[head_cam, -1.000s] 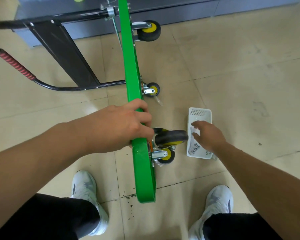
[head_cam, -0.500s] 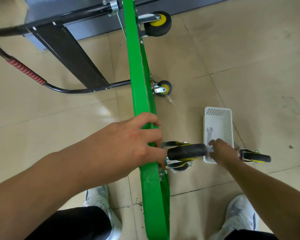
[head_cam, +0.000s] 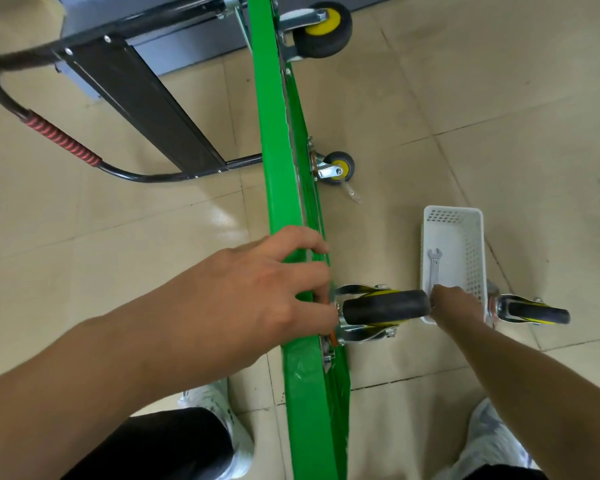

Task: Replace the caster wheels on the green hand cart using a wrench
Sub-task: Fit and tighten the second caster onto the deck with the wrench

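Observation:
The green hand cart (head_cam: 278, 168) stands on its long edge on the tiled floor, wheels pointing right. My left hand (head_cam: 257, 289) grips the deck's upper edge, fingers curled over it just beside a large black-and-yellow caster (head_cam: 385, 311) on the underside. My right hand (head_cam: 458, 306) reaches down into the near end of a white plastic basket (head_cam: 471, 244), its fingers hidden. A silver open-ended wrench (head_cam: 434, 265) lies in the basket, its lower end under that hand. A loose caster (head_cam: 530, 311) lies on the floor right of the basket.
A small caster (head_cam: 338, 166) and a large far wheel (head_cam: 321, 29) sit further along the deck. The black folded handle (head_cam: 59, 140) with red grip lies to the left. A grey cabinet (head_cam: 174, 46) is behind. My shoes (head_cam: 222, 410) flank the cart's near end.
My right hand has drawn back from the middle of the basket to its near end, uncovering the wrench. The view has moved closer, bringing the loose caster into sight. My left hand keeps its grip.

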Demonstrator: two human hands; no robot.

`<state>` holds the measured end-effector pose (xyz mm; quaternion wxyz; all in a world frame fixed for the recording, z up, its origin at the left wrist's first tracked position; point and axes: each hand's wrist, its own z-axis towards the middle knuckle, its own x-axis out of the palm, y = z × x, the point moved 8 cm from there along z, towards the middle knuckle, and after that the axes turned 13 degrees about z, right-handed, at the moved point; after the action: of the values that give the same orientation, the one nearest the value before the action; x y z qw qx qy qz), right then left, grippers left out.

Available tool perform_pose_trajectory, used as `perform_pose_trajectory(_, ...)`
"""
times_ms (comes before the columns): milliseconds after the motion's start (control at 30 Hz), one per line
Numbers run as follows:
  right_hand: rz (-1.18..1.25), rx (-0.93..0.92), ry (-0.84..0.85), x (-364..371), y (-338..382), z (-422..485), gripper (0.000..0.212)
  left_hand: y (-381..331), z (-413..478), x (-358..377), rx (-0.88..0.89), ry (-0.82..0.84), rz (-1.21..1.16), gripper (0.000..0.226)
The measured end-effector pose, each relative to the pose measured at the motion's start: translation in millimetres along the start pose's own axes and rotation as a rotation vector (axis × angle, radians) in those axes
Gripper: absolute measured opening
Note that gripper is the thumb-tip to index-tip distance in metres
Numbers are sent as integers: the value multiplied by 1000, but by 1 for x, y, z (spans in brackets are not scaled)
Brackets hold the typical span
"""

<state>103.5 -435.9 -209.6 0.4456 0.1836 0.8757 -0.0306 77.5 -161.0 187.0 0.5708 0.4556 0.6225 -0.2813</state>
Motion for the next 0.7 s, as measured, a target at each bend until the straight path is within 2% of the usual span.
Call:
perform_pose_trajectory(200, 8, 69, 21, -1, 5, 1, 32, 0, -1, 3, 3, 18, -12, 49)
perform_pose_trajectory(367, 110, -1, -26, -19, 4, 6, 34, 2, -4, 6, 8, 33, -10, 54)
perform_pose_trajectory(433, 252, -41, -83, -37, 13, 6, 24, 4, -5, 6, -16, 45, -18, 60)
perform_pose_trajectory(533, 643, -102, -150, -75, 36, -1, 12, 5, -4, 6, -68, 72, -48, 65)
perform_pose_trajectory(700, 925, -220, -264, -150, 61, -35, 19, 7, -4, 9, -112, 68, -57, 62)
